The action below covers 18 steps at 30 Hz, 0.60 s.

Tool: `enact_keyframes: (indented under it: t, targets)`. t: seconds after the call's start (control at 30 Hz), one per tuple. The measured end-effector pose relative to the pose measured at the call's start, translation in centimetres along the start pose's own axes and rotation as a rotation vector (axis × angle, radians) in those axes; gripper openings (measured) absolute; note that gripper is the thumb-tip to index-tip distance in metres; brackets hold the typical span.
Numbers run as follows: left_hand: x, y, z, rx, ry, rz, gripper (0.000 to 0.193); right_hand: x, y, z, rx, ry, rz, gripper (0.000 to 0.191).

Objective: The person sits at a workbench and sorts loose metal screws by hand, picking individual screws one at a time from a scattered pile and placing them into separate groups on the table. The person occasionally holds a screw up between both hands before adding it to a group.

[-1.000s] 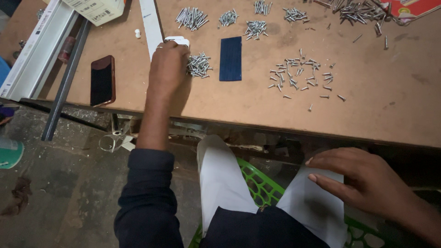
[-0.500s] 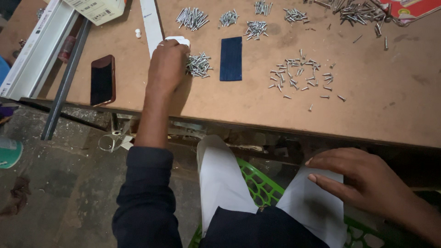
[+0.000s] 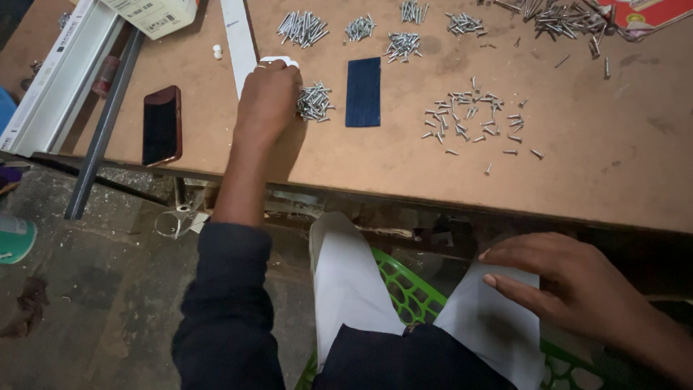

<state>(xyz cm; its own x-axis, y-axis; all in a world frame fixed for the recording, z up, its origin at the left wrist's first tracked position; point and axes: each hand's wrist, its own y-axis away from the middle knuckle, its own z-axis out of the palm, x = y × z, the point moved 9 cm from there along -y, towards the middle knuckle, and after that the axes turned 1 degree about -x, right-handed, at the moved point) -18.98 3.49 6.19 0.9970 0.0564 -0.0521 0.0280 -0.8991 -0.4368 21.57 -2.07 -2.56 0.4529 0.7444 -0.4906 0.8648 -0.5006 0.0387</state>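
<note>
A small heap of silvery screws [image 3: 315,102] lies on the brown tabletop.

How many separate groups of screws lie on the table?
7, perhaps more beyond the frame: four small piles along the top, one by the left hand, one scattered group, and one big heap top right.

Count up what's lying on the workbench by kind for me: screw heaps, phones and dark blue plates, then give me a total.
Screw heaps: 8, counting the loose scatter and the big pile at the top right
Phones: 1
Dark blue flat plates: 1
Total: 10
</note>
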Motion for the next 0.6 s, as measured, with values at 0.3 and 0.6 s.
enact_keyframes:
  t: [0.3, 0.6]
  targets:
    - [1.2, 0.5, -0.6, 0.044, -0.162, 0.123, 0.012, 0.7, -0.1, 0.1, -0.076, 0.002, 0.112, 0.041]
    - [-0.4, 0.7, -1.2, 0.128, 0.140, -0.030, 0.005, 0.0, 0.2, -0.5, 0.006, -0.014, 0.019, 0.042]
